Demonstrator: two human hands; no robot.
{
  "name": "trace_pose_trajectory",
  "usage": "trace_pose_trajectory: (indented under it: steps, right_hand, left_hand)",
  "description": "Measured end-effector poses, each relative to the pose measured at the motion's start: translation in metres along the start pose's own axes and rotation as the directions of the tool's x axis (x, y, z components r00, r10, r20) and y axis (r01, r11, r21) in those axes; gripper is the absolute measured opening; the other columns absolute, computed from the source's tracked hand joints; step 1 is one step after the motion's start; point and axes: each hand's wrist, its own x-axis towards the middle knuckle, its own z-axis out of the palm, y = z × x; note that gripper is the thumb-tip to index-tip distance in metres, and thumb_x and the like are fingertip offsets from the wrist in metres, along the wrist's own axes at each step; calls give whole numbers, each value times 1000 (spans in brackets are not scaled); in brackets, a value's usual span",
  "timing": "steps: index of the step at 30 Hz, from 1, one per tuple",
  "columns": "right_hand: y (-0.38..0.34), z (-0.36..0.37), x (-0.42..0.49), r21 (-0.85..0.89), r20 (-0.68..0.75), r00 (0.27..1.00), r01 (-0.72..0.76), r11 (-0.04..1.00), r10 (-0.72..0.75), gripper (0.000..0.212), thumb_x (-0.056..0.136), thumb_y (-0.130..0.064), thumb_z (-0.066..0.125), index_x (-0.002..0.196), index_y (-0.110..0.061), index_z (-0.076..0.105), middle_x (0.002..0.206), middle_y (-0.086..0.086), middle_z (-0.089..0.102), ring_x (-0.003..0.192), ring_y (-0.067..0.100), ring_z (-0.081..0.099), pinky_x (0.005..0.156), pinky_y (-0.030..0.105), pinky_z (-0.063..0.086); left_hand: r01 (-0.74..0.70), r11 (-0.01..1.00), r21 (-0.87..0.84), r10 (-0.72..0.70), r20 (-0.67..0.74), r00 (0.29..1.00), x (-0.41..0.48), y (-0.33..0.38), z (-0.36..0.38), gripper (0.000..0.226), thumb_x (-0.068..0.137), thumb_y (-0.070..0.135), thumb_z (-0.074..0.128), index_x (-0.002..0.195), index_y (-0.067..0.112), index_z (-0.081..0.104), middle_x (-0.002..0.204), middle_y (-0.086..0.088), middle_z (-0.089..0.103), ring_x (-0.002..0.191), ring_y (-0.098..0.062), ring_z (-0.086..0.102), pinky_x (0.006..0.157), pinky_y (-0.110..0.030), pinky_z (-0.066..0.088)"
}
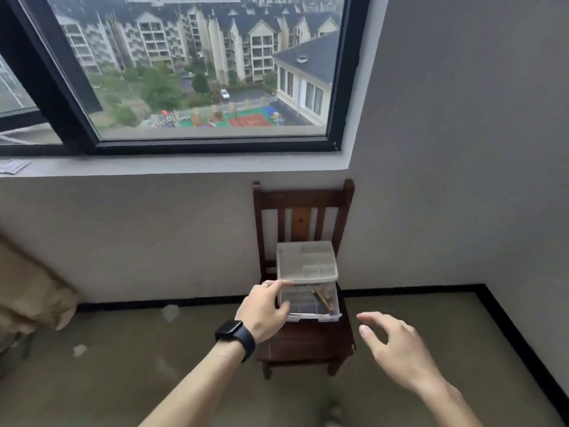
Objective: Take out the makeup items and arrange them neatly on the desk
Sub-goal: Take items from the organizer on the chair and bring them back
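In the head view our left hand (pixel 264 306) grips the left front corner of the clear drawer organizer (pixel 308 266) standing on the wooden chair (pixel 303 200). Slim brushes (pixel 321 298) lie in its drawer. Our right hand (pixel 392 343) hovers just beside, fingers spread wide, holding nothing.

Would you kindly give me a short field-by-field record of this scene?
support: wooden chair
container: clear drawer organiser, standing on the chair seat
contents: brushes visible in a drawer
left: left hand grips the organiser's left front edge
right: right hand open, beside the chair, touching nothing
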Motion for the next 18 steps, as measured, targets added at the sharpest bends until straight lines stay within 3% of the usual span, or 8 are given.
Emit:
trace_pose_trajectory:
  steps: [5,11,15,18]
  right_hand:
    - [40,34,84,-8,199,978,-61,998,62,23,97,-39,55,118,-41,64,114,-26,64,114,2,56,98,25,44]
    - [80,73,172,-81,352,928,-103,991,125,23,96,-41,54,117,-40,63,110,-25,64,107,2,60,90,26,49]
    - [101,106,219,-150,381,901,-160,976,206,25,97,-40,52,120,-34,59,112,-17,65,100,11,63,86,29,50]
    - [114,142,251,-167,380,891,-198,966,248,31,97,-39,53,126,-28,56,118,-7,66,106,21,63,85,32,49]
  left_hand:
    - [170,985,10,-170,147,974,58,-17,69,46,91,34,53,136,37,50,134,5,57,126,-16,50,102,-28,42]
    - [350,931,101,-364,313,877,104,-40,133,47,93,37,50,140,35,45,138,3,52,129,-18,46,103,-31,42]
    - [381,907,178,-421,361,832,129,-67,168,46,95,36,47,140,36,42,140,5,49,130,-18,44,98,-32,44]
    - [355,909,216,-413,369,832,157,-92,193,43,96,34,45,139,32,45,139,4,50,128,-19,44,94,-35,47]
